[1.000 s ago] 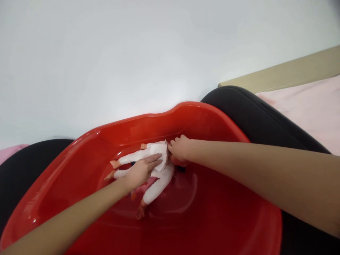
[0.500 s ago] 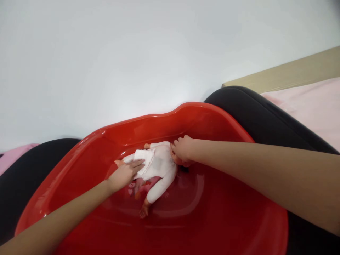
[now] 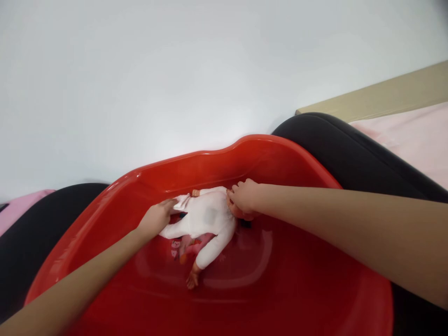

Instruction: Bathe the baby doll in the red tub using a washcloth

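**Q:** Well, what are the fingers doing?

**A:** On the left hand (image 3: 156, 218), the fingers (image 3: 168, 204) lie straight and pressed together, their tips against a folded white cloth (image 3: 181, 202). I can't tell whether they pinch it. On the right hand (image 3: 245, 198), the fingers (image 3: 234, 189) curl over a peach vinyl doll head (image 3: 235, 213), mostly hidden beneath them.

**Q:** And the doll itself?

**A:** A baby doll in a white long-sleeved sleepsuit (image 3: 207, 218) lies flat in the basin, head toward 3 o'clock and legs toward 9. One small peach limb end (image 3: 192, 280) points to 6 o'clock. The cloth sits at the doll's 10 o'clock end, and a pink-printed fabric (image 3: 182, 248) lies partly beneath it at 7 o'clock.

**Q:** What's around them?

**A:** A glossy red plastic basin (image 3: 252, 149) surrounds everything, its raised rim curving past 12 o'clock. Black-clad knees (image 3: 325, 140) flank it at 2 and 10 o'clock, and a pale pink sheet (image 3: 402, 144) lies beyond, at 2 o'clock.
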Motion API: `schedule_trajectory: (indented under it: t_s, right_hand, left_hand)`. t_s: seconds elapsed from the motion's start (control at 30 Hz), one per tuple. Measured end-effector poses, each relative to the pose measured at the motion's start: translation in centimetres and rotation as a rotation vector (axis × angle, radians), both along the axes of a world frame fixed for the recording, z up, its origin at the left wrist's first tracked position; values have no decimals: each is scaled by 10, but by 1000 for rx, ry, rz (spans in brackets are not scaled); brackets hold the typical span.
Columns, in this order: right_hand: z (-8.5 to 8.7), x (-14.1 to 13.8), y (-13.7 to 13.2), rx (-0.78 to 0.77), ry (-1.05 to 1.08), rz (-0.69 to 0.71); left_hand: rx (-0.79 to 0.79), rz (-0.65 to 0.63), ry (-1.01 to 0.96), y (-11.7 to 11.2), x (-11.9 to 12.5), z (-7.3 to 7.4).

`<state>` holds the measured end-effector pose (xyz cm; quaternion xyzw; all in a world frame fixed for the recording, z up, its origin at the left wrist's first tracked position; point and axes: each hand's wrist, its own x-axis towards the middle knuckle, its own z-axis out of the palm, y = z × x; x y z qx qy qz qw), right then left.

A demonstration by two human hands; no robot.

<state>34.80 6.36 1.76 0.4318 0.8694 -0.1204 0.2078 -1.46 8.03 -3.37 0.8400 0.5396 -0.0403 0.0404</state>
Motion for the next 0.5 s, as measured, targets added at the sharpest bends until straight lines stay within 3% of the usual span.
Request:
schedule_trajectory:
  t_s: [0.17,0.3,0.4,0.5]
  right_hand:
    - [5,0,-1,9,-16,-16]
    - [2,1,0,18,17,-58]
    - [2,0,1,7,-27,-39]
    - [1,0,2,-16,-69,7]
  left_hand:
    - [76,-153,-230,-7,88,2]
    - [-38,-398,-191,-22,142,-7]
    - [-97,-431,-147,-28,151,-12]
    - [-101,-441,-118,-30,138,-15]
